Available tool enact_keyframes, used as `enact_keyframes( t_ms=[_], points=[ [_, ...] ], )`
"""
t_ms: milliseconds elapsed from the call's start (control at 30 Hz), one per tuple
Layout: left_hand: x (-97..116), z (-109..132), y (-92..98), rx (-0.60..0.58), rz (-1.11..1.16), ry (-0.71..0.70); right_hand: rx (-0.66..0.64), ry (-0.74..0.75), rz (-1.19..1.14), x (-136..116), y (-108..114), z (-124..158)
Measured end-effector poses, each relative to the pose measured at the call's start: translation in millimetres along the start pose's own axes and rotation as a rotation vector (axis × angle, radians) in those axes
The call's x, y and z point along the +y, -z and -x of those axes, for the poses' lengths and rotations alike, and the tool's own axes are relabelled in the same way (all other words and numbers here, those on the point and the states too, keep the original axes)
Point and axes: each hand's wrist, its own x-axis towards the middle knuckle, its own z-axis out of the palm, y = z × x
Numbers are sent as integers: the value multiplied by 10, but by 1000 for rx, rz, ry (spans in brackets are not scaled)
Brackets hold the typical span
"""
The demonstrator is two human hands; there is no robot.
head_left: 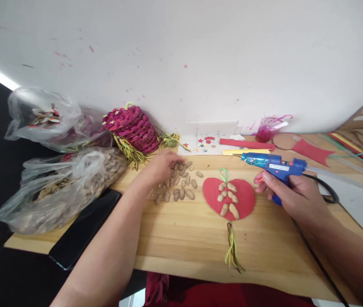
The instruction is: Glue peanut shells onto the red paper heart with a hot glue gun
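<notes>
While peanuts point(177, 194) lie at the left hand point(165, 166), its grip unclear, the right hand point(298, 195) clasps a glue gun point(266, 163).

Loose peanuts point(177, 194) lie on the table point(181, 243) between the phone point(84, 229) and the heart cutout point(212, 195)

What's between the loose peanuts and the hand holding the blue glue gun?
In the head view, the red heart, with six peanuts on it, lies between the loose peanuts and the right hand.

Blue glue gun point(279, 167), nozzle leftward, near a flat red heart point(211, 194) with six peanuts point(233, 211), loose peanuts point(194, 183) farther left
</notes>
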Motion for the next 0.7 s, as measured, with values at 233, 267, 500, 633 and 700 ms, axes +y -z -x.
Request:
enact_keyframes(
  t_ms=[233,267,500,633,700],
  points=[
    [2,13,-21,-4,-6,-9,-8,-10,3,-17,-8,4],
    [23,10,-26,11,-9,-24,-8,-13,11,-22,-9,6],
    [130,-27,-118,-37,-31,-201,-14,4,28,-12,-8,16],
    [132,-22,-90,-27,-65,-171,-17,8,27,13,-7,10],
    [134,-13,-64,13,-66,-154,-20,12,19,6,-8,8]
  ],
)
